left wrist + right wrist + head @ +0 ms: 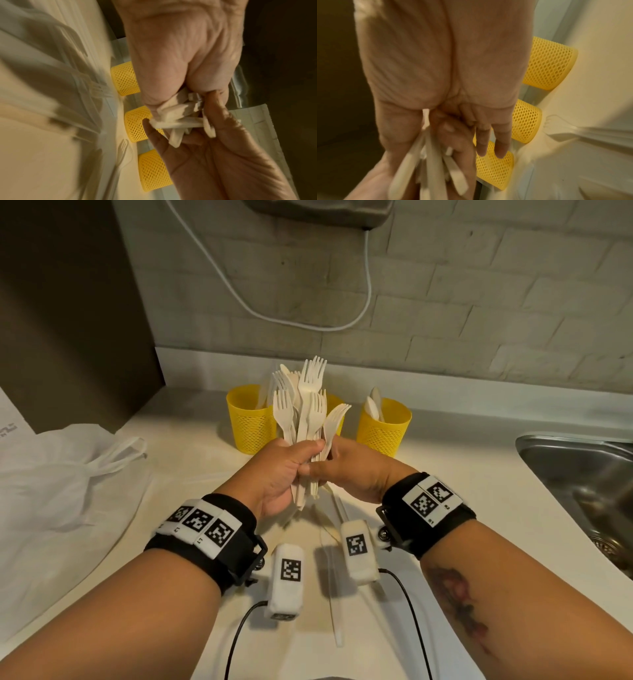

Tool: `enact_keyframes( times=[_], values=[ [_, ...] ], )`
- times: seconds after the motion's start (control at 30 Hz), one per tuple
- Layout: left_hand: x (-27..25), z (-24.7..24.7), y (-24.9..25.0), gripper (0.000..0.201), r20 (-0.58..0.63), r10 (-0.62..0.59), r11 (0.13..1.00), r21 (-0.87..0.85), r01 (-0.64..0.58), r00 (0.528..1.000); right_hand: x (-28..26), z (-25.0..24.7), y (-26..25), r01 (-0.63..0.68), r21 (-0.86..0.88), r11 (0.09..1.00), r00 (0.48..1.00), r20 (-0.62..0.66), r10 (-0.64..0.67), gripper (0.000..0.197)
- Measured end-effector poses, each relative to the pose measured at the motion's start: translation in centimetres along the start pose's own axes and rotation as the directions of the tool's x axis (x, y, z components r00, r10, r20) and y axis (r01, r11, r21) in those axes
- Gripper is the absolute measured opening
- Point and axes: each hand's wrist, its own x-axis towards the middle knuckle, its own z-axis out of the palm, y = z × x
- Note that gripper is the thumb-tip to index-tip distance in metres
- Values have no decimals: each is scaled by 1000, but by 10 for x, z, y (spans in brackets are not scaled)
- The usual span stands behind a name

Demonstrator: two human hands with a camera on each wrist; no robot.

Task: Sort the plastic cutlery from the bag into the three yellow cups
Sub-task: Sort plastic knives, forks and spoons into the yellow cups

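We hold a bundle of cream plastic forks (305, 419) upright, tines up, just in front of the middle one of the 3 yellow mesh plastic cups (334, 405). Our left hand (281, 474) has its fingers curled round the handles; our right hand (352, 474) pinches the same handles from the other side. The forks look light, stiff and smooth, so we judge they could slide past one another and fan out. We would grip low on the handles, squeezing the stems together. More cutlery lies on the white counter (191, 474) in front of that cup, and the white plastic bag (51, 474) sits well to its left.
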Motion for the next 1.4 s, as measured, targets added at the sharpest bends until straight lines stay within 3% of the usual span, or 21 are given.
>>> enact_keyframes(
  times=[0.1, 0.17, 0.43, 0.5, 0.63, 0.8, 0.9, 1.0, 1.07, 1.17, 1.23, 1.3, 1.33, 1.4],
  values=[
    [3, -1, 0, 23, -1, 37, 999, -10, -37, 999, -2, 1, -3, -21, 199, 980, 996, -86, 39, 25],
    [3, -2, 0, 20, 5, 46, 999, 9, -46, 999, 0, -2, -2, -25, 294, 955, 981, -176, 80, 40],
    [7, -4, -4, 22, 5, 64, 998, 20, -64, 998, 10, -3, -7, 55, 319, 946, 895, -436, 95, 24],
    [8, -4, -5, 21, -4, 75, 996, 39, -74, 997, 11, -2, -8, 58, 335, 941, 881, -460, 109, 26],
    [12, -1, -10, 22, -38, 110, 991, 83, -107, 993, 14, 7, -6, 18, 184, 983, 882, -465, 71, 26],
    [10, -2, -14, 21, -11, 143, 988, 67, -142, 990, 18, 6, -11, 55, 359, 932, 804, -569, 172, 27],
    [9, -4, -15, 13, -43, 128, 989, 76, -125, 991, 19, -2, -18, 250, 468, 848, 711, -683, 167, 32],
    [10, -6, -16, 10, -69, 119, 991, 75, -114, 991, 18, -15, -22, 391, 494, 777, 635, -756, 161, 21],
    [11, -7, -17, 10, -87, 133, 987, 103, -124, 987, 15, -23, -22, 357, 447, 820, 654, -747, 122, 15],
    [13, -6, -19, 9, -98, 167, 966, 213, -143, 981, 11, -18, -23, 197, 263, 945, 774, -634, 15, 19],
    [14, -4, -18, 16, -96, 169, 941, 313, -132, 981, 13, -8, -24, 153, 207, 966, 816, -578, -5, 21],
    [13, -3, -18, 33, -87, 170, 932, 336, -132, 981, 16, -3, -22, 121, 217, 969, 817, -577, 27, 44],
    [12, -3, -18, 38, -75, 178, 936, 322, -145, 981, 17, -2, -22, 116, 219, 969, 812, -583, 35, 44],
    [9, -4, -17, 38, -67, 208, 942, 283, -182, 976, 17, -3, -23, 118, 234, 965, 812, -582, 42, 16]
  ],
)
